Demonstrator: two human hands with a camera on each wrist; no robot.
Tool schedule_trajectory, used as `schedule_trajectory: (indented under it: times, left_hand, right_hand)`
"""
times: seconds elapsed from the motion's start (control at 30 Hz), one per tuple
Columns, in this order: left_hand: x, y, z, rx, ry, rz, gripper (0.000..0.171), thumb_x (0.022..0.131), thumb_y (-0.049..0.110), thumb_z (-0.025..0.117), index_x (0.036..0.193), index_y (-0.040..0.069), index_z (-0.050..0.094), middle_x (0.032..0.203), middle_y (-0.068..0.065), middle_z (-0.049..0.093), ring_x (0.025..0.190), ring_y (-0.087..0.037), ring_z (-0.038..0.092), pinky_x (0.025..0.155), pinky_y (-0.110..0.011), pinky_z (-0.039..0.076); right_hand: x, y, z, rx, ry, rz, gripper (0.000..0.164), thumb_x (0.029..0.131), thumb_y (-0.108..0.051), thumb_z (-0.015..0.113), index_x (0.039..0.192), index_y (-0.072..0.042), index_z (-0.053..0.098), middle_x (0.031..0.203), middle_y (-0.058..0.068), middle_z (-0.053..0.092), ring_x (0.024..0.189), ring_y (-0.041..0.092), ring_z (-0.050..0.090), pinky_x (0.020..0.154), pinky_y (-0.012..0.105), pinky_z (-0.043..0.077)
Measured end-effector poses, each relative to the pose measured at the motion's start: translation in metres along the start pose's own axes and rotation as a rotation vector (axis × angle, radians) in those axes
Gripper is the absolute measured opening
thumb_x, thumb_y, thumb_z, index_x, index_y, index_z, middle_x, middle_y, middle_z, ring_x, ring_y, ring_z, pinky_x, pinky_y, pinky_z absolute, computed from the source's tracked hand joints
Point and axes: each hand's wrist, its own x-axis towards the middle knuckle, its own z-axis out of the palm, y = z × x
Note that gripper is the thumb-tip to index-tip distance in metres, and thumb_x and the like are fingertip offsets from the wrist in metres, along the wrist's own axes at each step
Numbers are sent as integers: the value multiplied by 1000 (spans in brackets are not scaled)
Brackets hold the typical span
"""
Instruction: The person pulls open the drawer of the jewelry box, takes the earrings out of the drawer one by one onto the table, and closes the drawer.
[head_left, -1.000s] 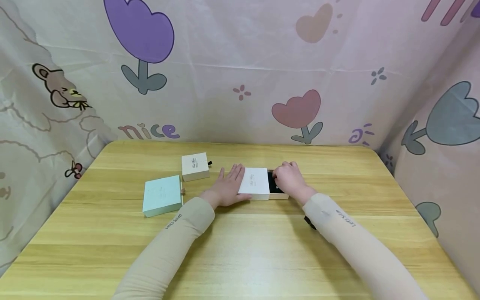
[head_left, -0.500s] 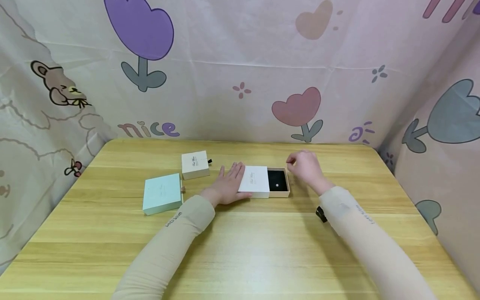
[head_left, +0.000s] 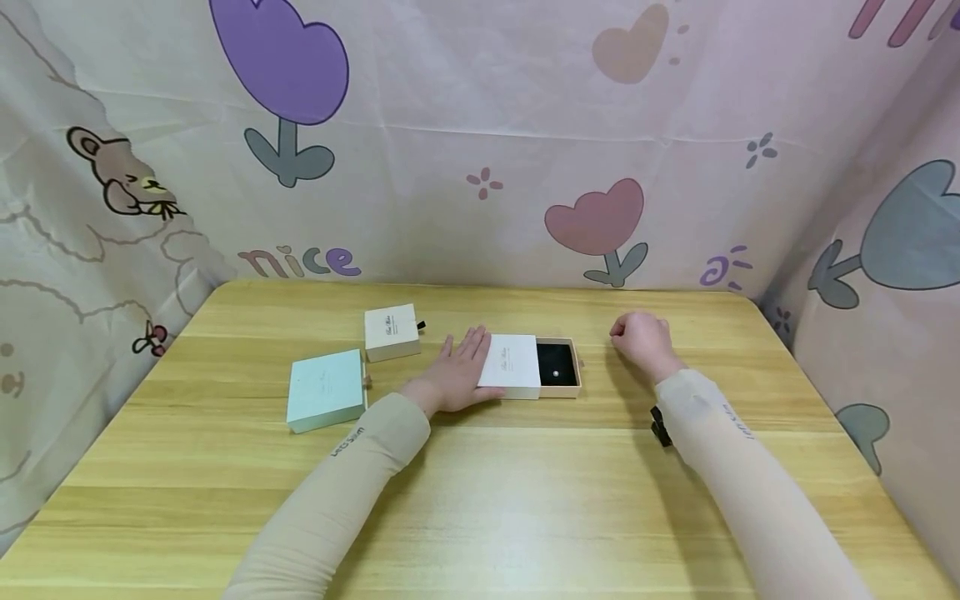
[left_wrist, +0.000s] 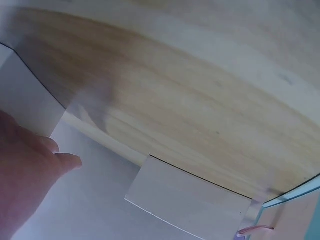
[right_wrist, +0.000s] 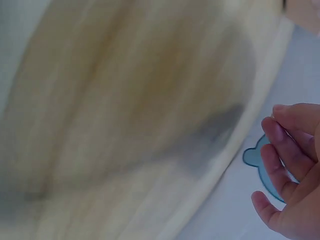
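A white drawer-style jewelry box [head_left: 513, 362] lies on the table with its tray [head_left: 559, 392] slid partway out to the right. Inside, a black insert [head_left: 549, 357] bears one small shiny stud [head_left: 556, 374]. My left hand [head_left: 453, 377] rests on the sleeve's left part, fingers straight and thumb along the front edge. Right of the tray, apart from it, my right hand [head_left: 647, 340] is raised over the table. In the right wrist view its thumb and index fingertip pinch a tiny pale stud [right_wrist: 272, 116], mostly hidden between them; the other fingers curl loosely.
To the left stand a mint-green box [head_left: 326, 386] and, behind it, a smaller cream box [head_left: 392, 331] with a black pull tab [head_left: 421, 326]. A printed cloth [head_left: 442, 142] hangs behind the table [head_left: 480, 508] and at both sides.
My right hand has come out of the tray and moved right, uncovering the black insert and its stud. The left hand stays on the sleeve.
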Motion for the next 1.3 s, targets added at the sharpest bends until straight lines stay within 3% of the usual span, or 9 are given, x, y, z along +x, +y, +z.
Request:
schedule_trajectory:
  times: [0.37,0.87,1.03,1.3]
  left_hand:
    - [1,1,2,18,0,-1,95,90,65,36,150,1,-1,158,-15,-7,146,-27,-5,118,-50,2]
    - [-1,2,1,19,26,17,95,90,63,38,149,-1,0,158,-17,-3,146,-29,-1,118,-50,4]
    - [-2,2,6,34,39,28,95,90,64,38,149,-2,1,158,-18,-3,146,-30,-1,118,-47,4]
    - [-2,0,9,25,87,64,92,92,61,39,149,-1,2,158,-17,-2,146,-28,-1,119,-44,4]
  right_hand:
    - [0,9,6,-36,-47,27,15,86,-8,57,90,-2,71,98,16,70,95,37,61,82,51,36]
    - [0,9,10,-43,-73,24,13,86,-9,58,85,-3,69,92,15,70,89,33,61,83,51,38]
    - [-4,10,10,-50,-64,33,23,91,-22,56,90,-1,68,91,16,69,85,32,60,81,50,39]
    - [-7,8,1,-58,-28,40,35,96,-31,49,82,-4,66,79,12,67,77,30,56,82,50,36]
